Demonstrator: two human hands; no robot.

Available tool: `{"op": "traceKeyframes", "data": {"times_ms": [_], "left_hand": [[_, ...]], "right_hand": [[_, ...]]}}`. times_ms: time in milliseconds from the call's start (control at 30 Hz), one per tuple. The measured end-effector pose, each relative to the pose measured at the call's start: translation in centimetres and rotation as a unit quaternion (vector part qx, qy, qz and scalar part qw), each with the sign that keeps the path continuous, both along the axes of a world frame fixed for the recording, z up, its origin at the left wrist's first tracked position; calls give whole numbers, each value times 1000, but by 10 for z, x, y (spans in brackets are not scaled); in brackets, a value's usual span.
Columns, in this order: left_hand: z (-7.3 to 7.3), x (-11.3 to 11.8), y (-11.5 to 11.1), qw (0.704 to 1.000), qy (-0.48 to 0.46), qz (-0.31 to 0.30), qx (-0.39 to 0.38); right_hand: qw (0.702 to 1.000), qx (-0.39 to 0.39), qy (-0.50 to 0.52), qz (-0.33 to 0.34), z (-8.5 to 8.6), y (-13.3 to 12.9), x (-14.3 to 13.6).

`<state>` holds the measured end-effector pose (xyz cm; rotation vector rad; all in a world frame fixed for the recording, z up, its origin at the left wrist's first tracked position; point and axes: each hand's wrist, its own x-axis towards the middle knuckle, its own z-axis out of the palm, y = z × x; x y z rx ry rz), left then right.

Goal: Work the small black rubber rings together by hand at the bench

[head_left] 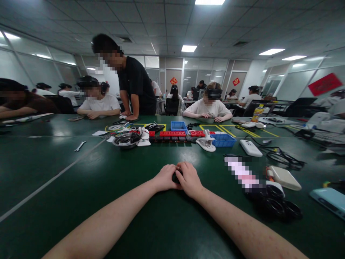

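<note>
My left hand [167, 177] and my right hand [189, 179] meet on the green table top [129, 216], with their fingertips and thumbs touching. The fingers of both curl inward around a small dark gap. Whether a dark object sits in that gap or only the table shows through, I cannot make out. Beyond the hands lies a row of red and black blocks [172, 133], with a white clip stand [207, 141] at its right end.
Blue trays [223, 140] stand behind the row. A metal bowl [126, 140] with cables is left of it, and a wrench [80, 146] farther left. To the right lie a white power bank [250, 148], black cables [283, 156] and black rings [275, 205]. Several people sit or stand beyond.
</note>
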<state>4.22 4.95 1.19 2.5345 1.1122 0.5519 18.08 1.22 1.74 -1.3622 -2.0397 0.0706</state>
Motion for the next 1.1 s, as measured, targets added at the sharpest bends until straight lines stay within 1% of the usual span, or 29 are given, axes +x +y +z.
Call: {"op": "traceKeyframes", "data": {"times_ms": [67, 133, 267, 367, 433, 500, 633, 733, 800, 900, 1033, 1100], "left_hand": [[-2, 7, -8, 997, 25, 59, 42], [-3, 12, -13, 993, 40, 90, 66], [-4, 14, -15, 992, 43, 96, 63], [-4, 9, -10, 994, 35, 94, 51], [-4, 5, -6, 995, 25, 82, 45], [-4, 1, 0, 998, 12, 52, 36], [-5, -8, 10, 999, -14, -29, 12], [-5, -12, 15, 998, -18, -58, 4], [-5, -12, 16, 998, -16, -66, 1], [-5, -11, 16, 998, -12, -66, -2], [-7, -10, 15, 999, -11, -50, -13], [-7, -10, 13, 999, -10, -29, -11]], "right_hand": [[999, 3, -23, -38, 0, 0, -1], [997, 2, -40, -72, 1, 0, -3], [991, 0, -54, -120, 0, 0, -3], [991, -9, -42, -123, -2, 2, -1], [994, -18, -29, -106, -1, 2, 1], [997, -23, -15, -73, 0, 3, 4], [999, -13, 18, 27, 3, 1, 7], [995, 1, 48, 92, 4, 1, 8], [991, 5, 68, 113, 3, 2, 7], [989, 5, 84, 123, 0, 3, 7], [984, 19, 100, 145, -2, 1, 8], [983, 35, 121, 133, -3, 0, 9]]}}
